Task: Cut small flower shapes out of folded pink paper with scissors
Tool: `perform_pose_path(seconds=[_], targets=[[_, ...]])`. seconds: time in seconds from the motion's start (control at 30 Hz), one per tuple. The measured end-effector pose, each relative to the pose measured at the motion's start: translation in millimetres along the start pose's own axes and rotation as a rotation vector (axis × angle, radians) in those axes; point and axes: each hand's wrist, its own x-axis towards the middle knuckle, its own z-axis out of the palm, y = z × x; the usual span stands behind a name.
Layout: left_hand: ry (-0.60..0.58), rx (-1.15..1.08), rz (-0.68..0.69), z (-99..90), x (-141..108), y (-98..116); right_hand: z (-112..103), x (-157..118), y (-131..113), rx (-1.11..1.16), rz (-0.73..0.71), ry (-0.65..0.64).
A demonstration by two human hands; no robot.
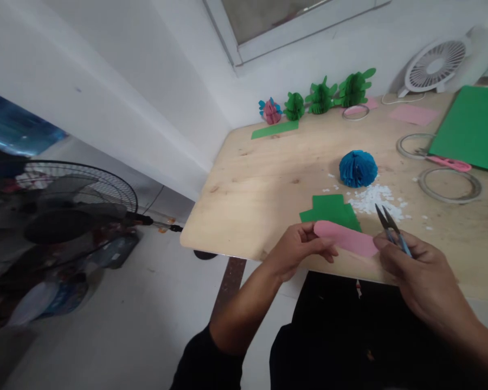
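A pink paper strip (345, 238) with a rounded left end is stretched between my hands above the table's front edge. My left hand (299, 246) pinches the rounded end between thumb and fingers. With my right hand (421, 265) I grip small thread snips (393, 230), blades pointing up and slightly parted, and the fingertips touch the strip's right end. Just behind the strip lies a cut piece of green paper (329, 206), partly covered by it. Beyond are a heap of small white paper bits (376, 200) and a blue honeycomb paper ball (358, 168).
Along the wall stand green paper figures (321, 97) and a pink-and-blue one (271, 111). Tape rolls (450, 184), pink-handled scissors (449, 162), green sheets (475, 130) and a white fan (435, 65) occupy the right side. A black floor fan (77, 189) stands left of the table (236, 189).
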Motion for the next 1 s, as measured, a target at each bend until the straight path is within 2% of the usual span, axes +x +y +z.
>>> perform_pose_path(seconds=[0.1, 0.27, 0.37, 0.5, 0.63, 0.73, 1.0], targets=[[0.101, -0.119, 0.027, 10.6, -3.8, -18.7, 7.2, -0.9, 2.4, 0.062, -0.017, 0.028], [0.256, -0.204, 0.089, 41.4, 0.3, -40.0, 17.0, -6.3, 7.1, 0.087, -0.005, 0.027], [0.391, -0.206, 0.119, 54.2, 6.0, -42.1, 18.1, -7.1, 9.0, 0.1, 0.025, 0.021], [0.528, -0.215, 0.171, 56.8, 11.3, -36.0, 14.7, -6.3, 7.5, 0.133, -0.003, -0.016], [0.584, -0.302, 0.243, 54.9, 14.4, -29.8, 10.2, -12.4, 9.3, 0.16, -0.046, -0.077], [0.609, -0.37, 0.267, 57.9, 16.5, -29.0, 10.9, -22.7, 15.3, 0.136, 0.012, -0.12], [0.585, -0.538, 0.289, 71.0, 16.5, -29.2, 20.1, -36.3, 26.7, 0.095, 0.071, -0.139]])
